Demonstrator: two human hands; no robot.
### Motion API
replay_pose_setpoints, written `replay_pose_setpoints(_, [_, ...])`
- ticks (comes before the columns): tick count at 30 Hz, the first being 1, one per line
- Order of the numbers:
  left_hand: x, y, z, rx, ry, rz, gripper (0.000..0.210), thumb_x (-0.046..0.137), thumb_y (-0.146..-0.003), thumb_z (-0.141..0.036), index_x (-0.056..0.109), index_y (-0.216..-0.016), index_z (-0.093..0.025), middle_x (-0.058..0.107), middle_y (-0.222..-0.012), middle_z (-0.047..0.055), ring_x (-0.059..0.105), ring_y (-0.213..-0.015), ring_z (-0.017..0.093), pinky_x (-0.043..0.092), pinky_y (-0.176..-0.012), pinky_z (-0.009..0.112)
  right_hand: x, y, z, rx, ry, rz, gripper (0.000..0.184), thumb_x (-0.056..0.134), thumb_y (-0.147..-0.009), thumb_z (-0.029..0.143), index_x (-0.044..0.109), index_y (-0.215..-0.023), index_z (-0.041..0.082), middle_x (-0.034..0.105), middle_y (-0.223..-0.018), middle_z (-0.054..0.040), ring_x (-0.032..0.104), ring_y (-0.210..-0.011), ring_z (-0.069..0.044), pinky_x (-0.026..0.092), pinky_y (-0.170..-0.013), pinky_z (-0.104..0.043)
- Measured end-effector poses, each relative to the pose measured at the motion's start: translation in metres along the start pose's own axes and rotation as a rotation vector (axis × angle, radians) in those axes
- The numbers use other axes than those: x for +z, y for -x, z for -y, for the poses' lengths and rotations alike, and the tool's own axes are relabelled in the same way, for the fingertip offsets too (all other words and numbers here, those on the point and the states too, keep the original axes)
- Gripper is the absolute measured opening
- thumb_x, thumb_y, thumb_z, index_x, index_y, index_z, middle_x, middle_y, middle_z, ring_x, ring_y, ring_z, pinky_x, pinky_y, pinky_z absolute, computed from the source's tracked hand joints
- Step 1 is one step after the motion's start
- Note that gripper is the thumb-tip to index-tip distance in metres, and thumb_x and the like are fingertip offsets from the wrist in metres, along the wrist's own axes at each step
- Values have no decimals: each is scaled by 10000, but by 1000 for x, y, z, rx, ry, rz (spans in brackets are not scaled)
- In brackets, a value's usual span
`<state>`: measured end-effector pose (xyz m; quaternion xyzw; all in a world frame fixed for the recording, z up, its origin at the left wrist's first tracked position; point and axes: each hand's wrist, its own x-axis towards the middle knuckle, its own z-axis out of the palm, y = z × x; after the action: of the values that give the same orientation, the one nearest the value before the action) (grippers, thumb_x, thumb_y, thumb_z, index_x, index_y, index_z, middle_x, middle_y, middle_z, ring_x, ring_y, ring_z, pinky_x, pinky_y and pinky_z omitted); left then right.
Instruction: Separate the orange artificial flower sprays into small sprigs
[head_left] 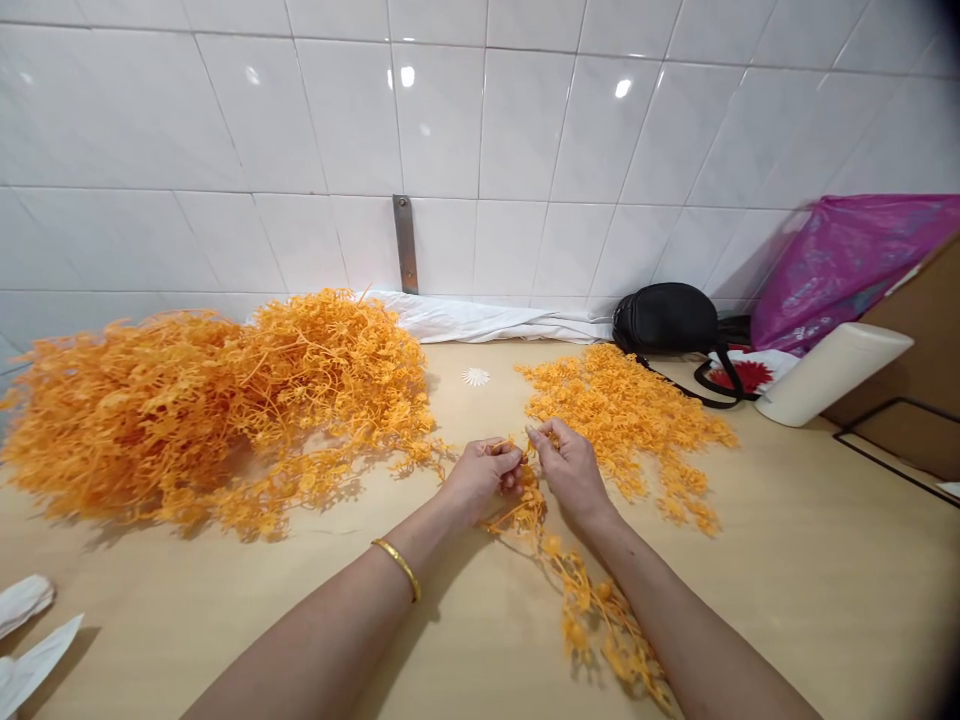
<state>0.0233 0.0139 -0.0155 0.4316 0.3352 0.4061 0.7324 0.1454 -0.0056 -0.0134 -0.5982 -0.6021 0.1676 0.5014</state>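
Note:
My left hand (480, 475) and my right hand (571, 468) meet at the middle of a light wooden table (787, 580). Both pinch the top of one orange plastic flower sprig (577, 590), whose long tail trails toward me between my forearms. A gold bangle (399, 566) circles my left wrist. A big heap of tangled orange sprigs (202, 405) lies to the left. A flatter pile of small orange pieces (630, 410) lies just right of my hands.
A small white plastic flower (475, 376) lies behind my hands. Along the tiled wall lie a white cloth (487, 320), a black bag (666, 318), a pink plastic bag (847, 260) and a white tube (832, 372). White scraps (30, 640) lie at the near left.

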Motion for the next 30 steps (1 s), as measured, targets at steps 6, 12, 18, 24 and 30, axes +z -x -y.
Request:
replay_pose_setpoints(6, [8, 0, -8, -73, 48, 62, 151, 566, -684, -197, 507, -569, -118, 403, -434, -39, 345, -362, 36, 368, -432, 188, 10, -3, -4, 95, -70, -196, 333, 426, -763, 464, 388, -559, 203, 394, -452, 45, 346, -453, -101, 279, -450, -225])
replay_pose_setpoints(12, [6, 1, -10, -121, 68, 154, 147, 558, -690, -253, 508, -614, -138, 316, -412, -86, 203, -308, 8, 345, -403, 184, 11, -2, 5, 45, 91, -257, 296, 394, -794, 408, 380, -578, 206, 445, -514, 23, 372, -488, -112, 287, -492, -244])
replay_pose_setpoints(18, [8, 4, -13, -118, 42, 154, 199, 587, -661, -303, 479, -604, -146, 269, -393, -96, 193, -309, 14, 288, -355, 171, 12, -4, 7, -13, 202, -249, 265, 366, -814, 368, 369, -600, 213, 475, -541, 13, 380, -491, -124, 267, -507, -252])
replay_pose_setpoints(24, [2, 12, -9, -133, -36, 213, 238, 623, -632, -318, 457, -591, -152, 340, -407, -82, 219, -310, 15, 310, -361, 182, -27, -22, -18, 194, 363, -487, 244, 398, -778, 369, 380, -592, 212, 428, -499, -1, 375, -489, -154, 248, -505, -276])
replay_pose_setpoints(30, [-10, 1, -7, -95, 178, 149, 155, 533, -693, -262, 460, -612, -150, 381, -460, -64, 268, -339, 25, 327, -404, 185, -32, -23, -18, 175, 13, -321, 165, 453, -745, 312, 462, -862, 196, 541, -610, 7, 451, -459, -123, 326, -496, -258])
